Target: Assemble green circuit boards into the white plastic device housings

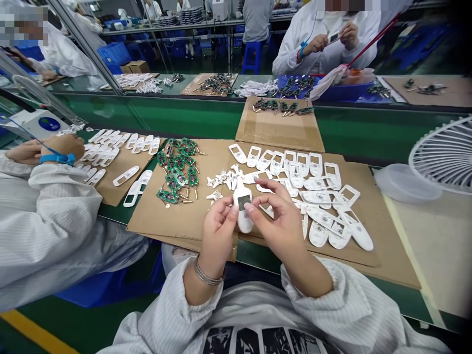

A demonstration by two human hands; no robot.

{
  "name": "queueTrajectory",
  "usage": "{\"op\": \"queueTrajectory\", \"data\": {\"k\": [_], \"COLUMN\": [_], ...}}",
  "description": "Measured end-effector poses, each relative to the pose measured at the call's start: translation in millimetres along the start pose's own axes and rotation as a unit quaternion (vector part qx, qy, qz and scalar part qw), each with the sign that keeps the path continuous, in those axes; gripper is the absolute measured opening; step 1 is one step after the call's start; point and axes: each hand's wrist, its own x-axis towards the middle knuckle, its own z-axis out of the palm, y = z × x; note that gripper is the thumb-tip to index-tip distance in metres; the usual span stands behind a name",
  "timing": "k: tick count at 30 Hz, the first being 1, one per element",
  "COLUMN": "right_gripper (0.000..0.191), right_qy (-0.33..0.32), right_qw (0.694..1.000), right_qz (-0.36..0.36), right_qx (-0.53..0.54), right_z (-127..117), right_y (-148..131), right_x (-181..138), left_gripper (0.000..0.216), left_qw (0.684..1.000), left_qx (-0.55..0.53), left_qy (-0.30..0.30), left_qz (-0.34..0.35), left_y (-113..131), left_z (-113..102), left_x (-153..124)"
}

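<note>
White oval plastic shell with grey window (pixel 243 209) pinched between left hand (pixel 217 228) and right hand (pixel 282 221), both grips grasping it above brown cardboard sheet (pixel 165 216).

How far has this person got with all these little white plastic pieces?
Hard to say what is finished. In hand: the left hand and right hand hold one white shell with a small dark window. Still waiting on the cardboard sheet: rows of empty white shells, a pile of green circuit boards and small white parts. So plenty looks left.
</note>
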Motion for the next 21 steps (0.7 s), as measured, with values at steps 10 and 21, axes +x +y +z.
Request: {"op": "queueTrajectory", "data": {"k": [10, 21], "right_gripper": [0.010, 0.011], "right_qy": [0.057, 0.080], "right_qw": [0.998, 0.996], "right_qz": [-0.010, -0.038], "right_qx": [0.009, -0.003], "right_z": [6.9, 10.0], "right_y": [8.4, 8.6], "right_x": [0.1, 0.5], "left_gripper": [0.026, 0.033], "left_qw": [0.997, 0.996], "left_qx": [-0.031, -0.010], "left_qy": [0.059, 0.079], "left_qz": [0.024, 0.032], "left_y": [-9.1, -15.8], "left_z": [12.0, 19.7], "left_x": [-4.2, -7.4]}}
